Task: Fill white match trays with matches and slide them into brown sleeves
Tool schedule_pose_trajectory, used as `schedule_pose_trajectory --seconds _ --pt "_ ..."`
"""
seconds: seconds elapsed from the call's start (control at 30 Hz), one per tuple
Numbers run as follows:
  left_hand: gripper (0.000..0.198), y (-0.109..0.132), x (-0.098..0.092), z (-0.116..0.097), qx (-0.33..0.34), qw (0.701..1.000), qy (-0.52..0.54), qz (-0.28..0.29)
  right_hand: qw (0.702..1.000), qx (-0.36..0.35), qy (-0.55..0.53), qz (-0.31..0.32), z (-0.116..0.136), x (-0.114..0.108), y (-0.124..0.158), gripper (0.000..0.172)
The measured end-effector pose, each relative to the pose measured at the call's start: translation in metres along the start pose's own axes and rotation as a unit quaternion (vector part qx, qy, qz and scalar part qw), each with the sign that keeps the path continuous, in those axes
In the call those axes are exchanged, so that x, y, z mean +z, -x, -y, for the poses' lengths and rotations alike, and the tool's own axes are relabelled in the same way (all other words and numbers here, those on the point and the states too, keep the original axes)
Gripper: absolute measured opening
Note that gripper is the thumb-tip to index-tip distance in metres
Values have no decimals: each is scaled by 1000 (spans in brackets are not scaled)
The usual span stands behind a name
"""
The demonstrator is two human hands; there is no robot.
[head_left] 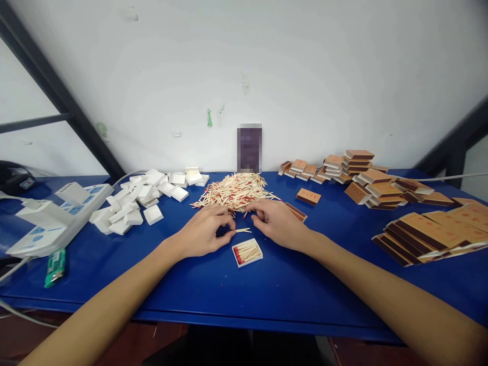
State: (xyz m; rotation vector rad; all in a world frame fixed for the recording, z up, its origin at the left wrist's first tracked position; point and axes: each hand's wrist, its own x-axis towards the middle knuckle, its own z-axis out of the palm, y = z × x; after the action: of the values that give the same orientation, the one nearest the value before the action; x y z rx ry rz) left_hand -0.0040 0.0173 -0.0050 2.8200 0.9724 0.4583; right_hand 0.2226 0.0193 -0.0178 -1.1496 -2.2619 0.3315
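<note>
A heap of red-tipped matches (234, 191) lies on the blue table (213, 290) near the wall. My left hand (204, 231) rests at the heap's front edge with curled fingers pinched on a few matches (243, 230) that stick out to the right. My right hand (276, 221) is beside it, fingers curled at the heap's near edge; what it holds I cannot make out. A small white tray (247, 252) partly filled with matches sits just in front of both hands.
A pile of empty white trays (139, 201) lies at the left, with a white power strip (57, 216) and a green lighter (55, 267) further left. Orange-brown matchbox sleeves (371, 180) are stacked at the right, flat ones (434, 231) nearer. One sleeve (308, 196) lies alone.
</note>
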Motion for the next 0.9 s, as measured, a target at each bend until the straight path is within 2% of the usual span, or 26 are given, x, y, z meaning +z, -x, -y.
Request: schedule_pose_trajectory --seconds 0.23,0.43,0.67,0.9 --pt "11 1 -1 -3 16 1000 15 14 996 -45 71 12 -14 7 -3 23" --pt "13 1 -1 -2 12 1000 -4 3 993 -56 105 14 -8 11 -2 18" --pt "16 0 -1 -1 -4 1000 -15 1 993 -99 34 -62 -1 5 3 12" --pt "13 1 -2 -2 3 1000 -11 10 997 -67 20 -23 0 3 5 12"
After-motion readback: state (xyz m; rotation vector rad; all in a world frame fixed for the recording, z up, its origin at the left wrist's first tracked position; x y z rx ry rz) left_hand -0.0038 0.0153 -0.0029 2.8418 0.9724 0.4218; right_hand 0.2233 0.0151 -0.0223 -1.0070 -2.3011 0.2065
